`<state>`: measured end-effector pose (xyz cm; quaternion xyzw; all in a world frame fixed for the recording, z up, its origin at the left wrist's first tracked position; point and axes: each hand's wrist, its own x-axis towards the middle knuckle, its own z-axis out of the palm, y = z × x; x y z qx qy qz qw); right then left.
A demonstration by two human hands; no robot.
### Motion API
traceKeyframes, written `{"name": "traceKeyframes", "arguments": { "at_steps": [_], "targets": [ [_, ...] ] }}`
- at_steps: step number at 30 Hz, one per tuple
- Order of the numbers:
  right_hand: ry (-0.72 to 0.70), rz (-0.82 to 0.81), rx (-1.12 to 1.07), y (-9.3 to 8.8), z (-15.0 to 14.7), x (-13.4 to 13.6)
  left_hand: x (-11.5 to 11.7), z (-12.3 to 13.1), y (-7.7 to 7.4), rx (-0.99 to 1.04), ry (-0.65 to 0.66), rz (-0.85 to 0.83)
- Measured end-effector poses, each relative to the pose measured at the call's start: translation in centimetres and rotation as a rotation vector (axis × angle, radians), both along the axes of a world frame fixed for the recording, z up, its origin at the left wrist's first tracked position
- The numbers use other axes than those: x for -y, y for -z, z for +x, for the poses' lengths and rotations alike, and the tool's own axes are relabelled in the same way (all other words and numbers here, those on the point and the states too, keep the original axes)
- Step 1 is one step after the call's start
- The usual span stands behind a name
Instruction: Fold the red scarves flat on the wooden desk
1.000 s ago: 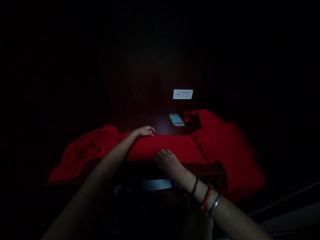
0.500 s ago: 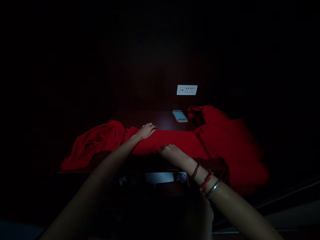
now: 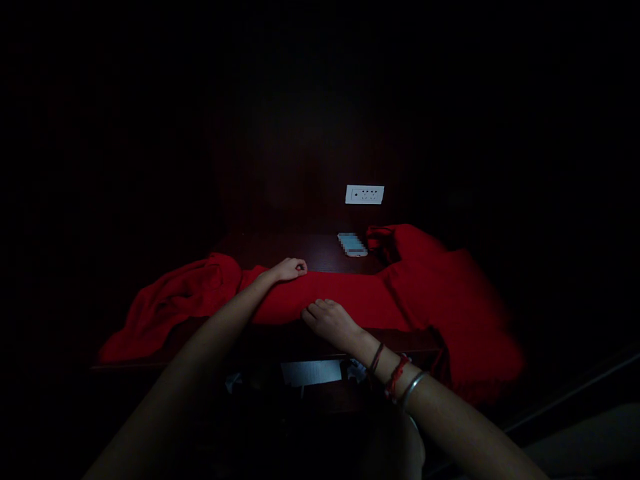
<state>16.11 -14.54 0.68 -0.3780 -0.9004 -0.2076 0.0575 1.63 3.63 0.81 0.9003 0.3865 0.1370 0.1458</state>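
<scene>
A long red cloth (image 3: 350,293) lies across a dark wooden desk, flat in the middle, bunched at the left and heaped at the right, where it hangs over the front edge. At the cloth's far edge, my left hand (image 3: 290,269) has its fingers curled, with thumb and forefinger pinched together on the fabric. My right hand (image 3: 330,321) is at the near edge, fingers bent down and closed on the cloth; its fingertips are partly hidden. Bracelets circle my right wrist.
Behind the cloth, a phone (image 3: 353,245) with a blurred screen lies on the desk (image 3: 320,253). A white socket plate (image 3: 365,195) is on the dark wall. Pale items sit below the desk's front edge. The surroundings are very dark.
The view has shifted, so the desk and socket appear lower and slightly left. My left hand's fingers, spread before, are now curled in a pinch. My right hand stays at the near edge.
</scene>
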Motion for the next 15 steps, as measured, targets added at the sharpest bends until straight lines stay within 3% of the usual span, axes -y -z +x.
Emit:
{"name": "traceKeyframes", "arguments": {
  "at_steps": [6,9,15],
  "targets": [
    [0.253,-0.071,-0.259,-0.7,-0.3,0.6,-1.0,-0.1,-1.1,0.061,-0.002,-0.174],
    [0.345,-0.15,-0.442,-1.3,-0.3,0.9,-0.6,0.0,-2.1,0.229,0.011,-0.314],
    [0.274,-0.173,-0.928,-3.0,1.0,1.0,1.1,1.8,-5.0,0.642,0.104,-0.661]
  ]
}}
